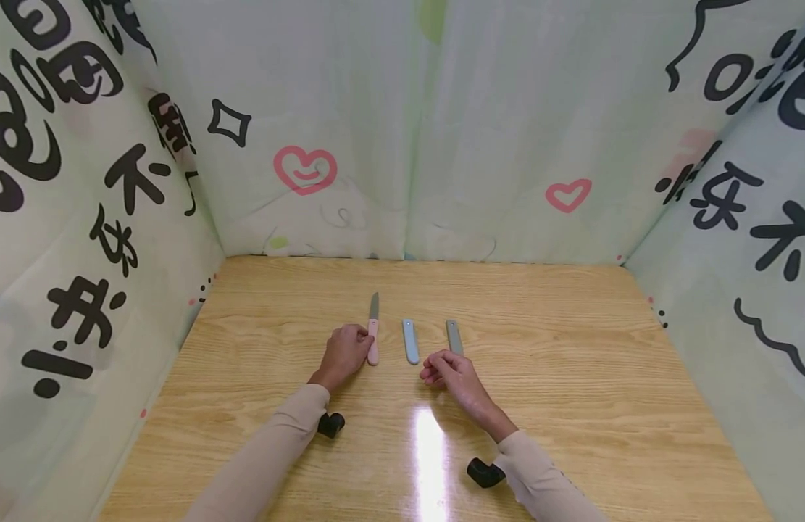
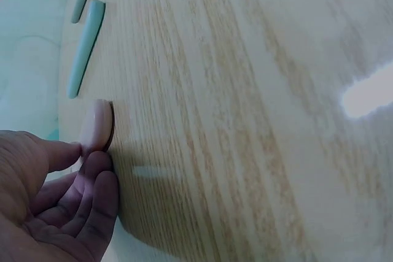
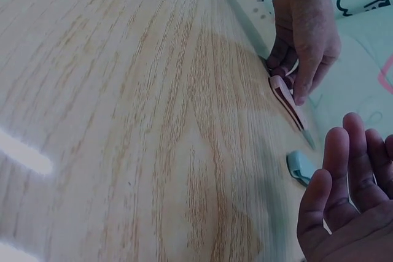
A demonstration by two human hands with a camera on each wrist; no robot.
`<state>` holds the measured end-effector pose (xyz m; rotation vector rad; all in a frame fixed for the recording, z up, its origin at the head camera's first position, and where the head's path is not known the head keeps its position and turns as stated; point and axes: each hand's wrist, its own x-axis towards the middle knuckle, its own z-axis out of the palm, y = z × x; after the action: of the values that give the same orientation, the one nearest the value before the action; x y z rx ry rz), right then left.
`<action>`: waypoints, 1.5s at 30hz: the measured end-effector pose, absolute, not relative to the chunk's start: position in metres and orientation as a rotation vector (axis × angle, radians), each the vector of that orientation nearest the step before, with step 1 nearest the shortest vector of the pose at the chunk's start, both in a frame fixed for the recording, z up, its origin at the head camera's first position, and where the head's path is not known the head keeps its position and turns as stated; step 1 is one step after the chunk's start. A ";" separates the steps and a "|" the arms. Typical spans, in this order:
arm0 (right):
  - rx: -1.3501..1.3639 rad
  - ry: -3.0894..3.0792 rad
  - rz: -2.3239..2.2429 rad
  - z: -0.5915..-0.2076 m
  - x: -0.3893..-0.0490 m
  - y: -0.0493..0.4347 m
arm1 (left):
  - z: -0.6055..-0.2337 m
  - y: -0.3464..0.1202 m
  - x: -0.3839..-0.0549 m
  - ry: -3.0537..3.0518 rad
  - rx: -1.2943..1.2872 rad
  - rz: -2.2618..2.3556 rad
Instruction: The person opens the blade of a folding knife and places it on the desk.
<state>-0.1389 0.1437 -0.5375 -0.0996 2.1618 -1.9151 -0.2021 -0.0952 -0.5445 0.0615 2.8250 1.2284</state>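
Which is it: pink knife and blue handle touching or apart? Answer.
Apart: the head view shows bare tabletop between the pink knife and the blue handle.

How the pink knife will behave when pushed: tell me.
The pink knife is likely stiff, its blade looking straight. It may slide rather than roll, its handle looking flattish and the tabletop glossy.

One wood-grained table (image 1: 572,326), white glare (image 1: 430,464) on its surface; pale cloth hangings (image 1: 493,109) behind and at both sides, bearing black lettering (image 1: 56,365), two pink hearts (image 1: 305,171), one four-pointed star (image 1: 230,123).
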 end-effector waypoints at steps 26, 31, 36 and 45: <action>-0.098 2.156 -1.917 -0.541 -0.138 0.146 | -0.543 -0.094 -0.203 2.831 0.046 1.198; -0.078 2.156 -1.916 -0.541 -0.138 0.147 | -0.544 -0.096 -0.201 2.901 0.053 1.184; -0.013 2.159 -1.942 -0.538 -0.137 0.147 | -0.544 -0.094 -0.202 3.066 0.182 1.136; -0.049 2.142 -1.932 -0.536 -0.139 0.147 | -0.542 -0.078 -0.214 3.028 0.896 0.842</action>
<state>-0.1390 0.1472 -0.5360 -0.0485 2.1422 -1.9319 -0.2138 -0.0784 -0.5416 0.8958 3.0281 0.8416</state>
